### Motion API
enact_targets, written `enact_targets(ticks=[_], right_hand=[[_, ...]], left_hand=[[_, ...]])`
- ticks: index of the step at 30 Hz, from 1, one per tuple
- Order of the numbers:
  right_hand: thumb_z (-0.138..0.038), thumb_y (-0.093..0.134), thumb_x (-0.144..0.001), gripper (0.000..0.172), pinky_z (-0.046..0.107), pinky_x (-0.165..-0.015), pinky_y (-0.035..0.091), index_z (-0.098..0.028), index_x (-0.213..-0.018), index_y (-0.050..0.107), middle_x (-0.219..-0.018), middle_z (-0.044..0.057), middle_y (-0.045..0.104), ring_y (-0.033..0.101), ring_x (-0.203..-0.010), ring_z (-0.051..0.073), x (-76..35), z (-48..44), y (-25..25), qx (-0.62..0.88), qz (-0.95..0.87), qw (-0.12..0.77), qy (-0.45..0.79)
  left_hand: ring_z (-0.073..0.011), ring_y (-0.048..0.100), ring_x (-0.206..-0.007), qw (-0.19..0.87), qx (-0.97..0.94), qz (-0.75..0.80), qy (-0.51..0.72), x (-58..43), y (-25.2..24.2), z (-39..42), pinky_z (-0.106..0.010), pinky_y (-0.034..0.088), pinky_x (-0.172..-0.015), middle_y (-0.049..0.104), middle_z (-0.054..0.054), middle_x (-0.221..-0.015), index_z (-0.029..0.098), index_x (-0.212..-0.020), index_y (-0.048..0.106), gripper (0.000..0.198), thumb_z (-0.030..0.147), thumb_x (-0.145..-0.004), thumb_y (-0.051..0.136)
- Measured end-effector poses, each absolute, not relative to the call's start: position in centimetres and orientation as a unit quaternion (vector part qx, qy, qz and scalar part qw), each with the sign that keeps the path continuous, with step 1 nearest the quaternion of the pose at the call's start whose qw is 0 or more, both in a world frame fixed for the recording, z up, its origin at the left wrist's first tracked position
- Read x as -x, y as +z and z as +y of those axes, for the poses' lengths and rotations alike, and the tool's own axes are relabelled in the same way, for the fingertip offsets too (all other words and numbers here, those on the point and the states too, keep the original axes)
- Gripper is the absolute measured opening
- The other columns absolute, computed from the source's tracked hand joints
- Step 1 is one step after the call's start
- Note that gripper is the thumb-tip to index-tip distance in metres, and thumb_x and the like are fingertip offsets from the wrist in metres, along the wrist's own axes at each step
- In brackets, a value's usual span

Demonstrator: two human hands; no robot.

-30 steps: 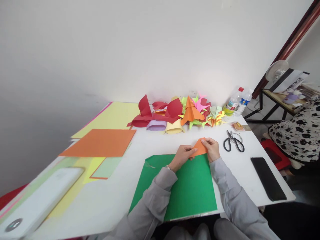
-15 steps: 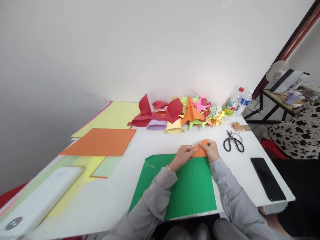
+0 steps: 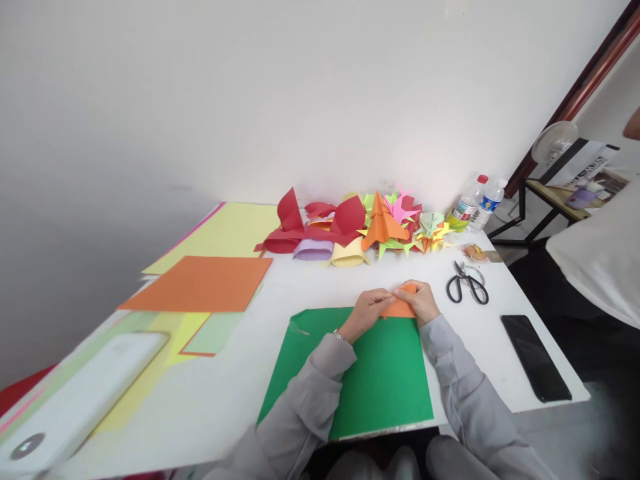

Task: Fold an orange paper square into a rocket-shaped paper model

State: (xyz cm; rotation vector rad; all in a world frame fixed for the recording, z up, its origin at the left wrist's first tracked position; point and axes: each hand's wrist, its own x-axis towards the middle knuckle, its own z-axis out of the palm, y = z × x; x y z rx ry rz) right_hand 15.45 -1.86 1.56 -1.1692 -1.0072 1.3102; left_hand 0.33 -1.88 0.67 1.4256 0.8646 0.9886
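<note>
A small piece of orange paper point(image 3: 400, 309) is pinched between my two hands at the far edge of a green sheet point(image 3: 380, 373). My left hand point(image 3: 370, 311) grips its left side, fingers closed, with a bracelet at the wrist. On the right side my right hand point(image 3: 421, 301) holds the paper with the thumb pressed on top. Both thumbs nearly meet at the paper's upper edge. Part of the paper is hidden behind the fingers. Black-handled scissors point(image 3: 467, 287) lie to the right of my right hand.
Folded paper shapes point(image 3: 345, 227) are heaped along the wall, with two bottles point(image 3: 475, 203) beside them. A large orange sheet point(image 3: 200, 285) and a white device point(image 3: 85, 400) lie on the left. A black phone point(image 3: 535, 358) rests at right, near a person in a white top point(image 3: 600, 253).
My thumbs have come closer together along the orange paper, whose visible shape has shifted slightly. At right, the person in patterned clothing is gone from view and one in a white top appears.
</note>
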Motion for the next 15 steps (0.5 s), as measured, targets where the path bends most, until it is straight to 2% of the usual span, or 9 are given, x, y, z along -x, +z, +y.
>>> enact_targets(ticks=[5,8,12,15], right_hand=[[-0.032,0.085,-0.046,0.027,0.025,-0.050,0.040,-0.016,-0.055,0.065,-0.050,-0.003,0.060,0.050,-0.047,0.011,-15.54,-1.70,1.16,0.488,-0.412,0.538,0.551],[-0.033,0.084,-0.047,0.026,0.026,-0.053,0.042,-0.017,-0.056,0.066,-0.052,-0.002,0.063,0.053,-0.050,0.012,-15.44,-1.73,1.23,0.484,-0.409,0.541,0.553],[-0.034,0.084,-0.047,0.026,0.027,-0.055,0.043,-0.017,-0.056,0.066,-0.054,-0.001,0.064,0.054,-0.052,0.013,-15.31,-1.82,1.36,0.483,-0.413,0.536,0.556],[-0.035,0.083,-0.049,0.027,0.026,-0.054,0.042,-0.016,-0.057,0.066,-0.054,-0.001,0.062,0.052,-0.051,0.012,-15.28,-1.82,1.29,0.473,-0.415,0.535,0.564]], left_hand=[[-0.0098,0.045,-0.049,0.504,-0.622,0.415,0.433,-0.42,0.75,-1.94,-0.021,0.036,-0.046,0.059,-0.001,-0.057,0.013,-0.072,0.071,0.028,0.039,-0.073,0.063],[-0.0124,0.052,-0.055,0.467,-0.643,0.419,0.439,-0.39,0.75,-1.92,-0.023,0.040,-0.053,0.065,-0.003,-0.064,0.014,-0.078,0.073,0.025,0.037,-0.075,0.062],[-0.0152,0.056,-0.065,0.428,-0.687,0.392,0.438,-0.25,0.71,-1.83,-0.026,0.043,-0.064,0.067,-0.003,-0.068,0.017,-0.075,0.073,0.026,0.036,-0.081,0.056],[-0.0141,0.053,-0.062,0.417,-0.700,0.375,0.442,-0.13,0.77,-1.74,-0.025,0.041,-0.062,0.063,-0.003,-0.064,0.015,-0.069,0.070,0.030,0.036,-0.083,0.054]])
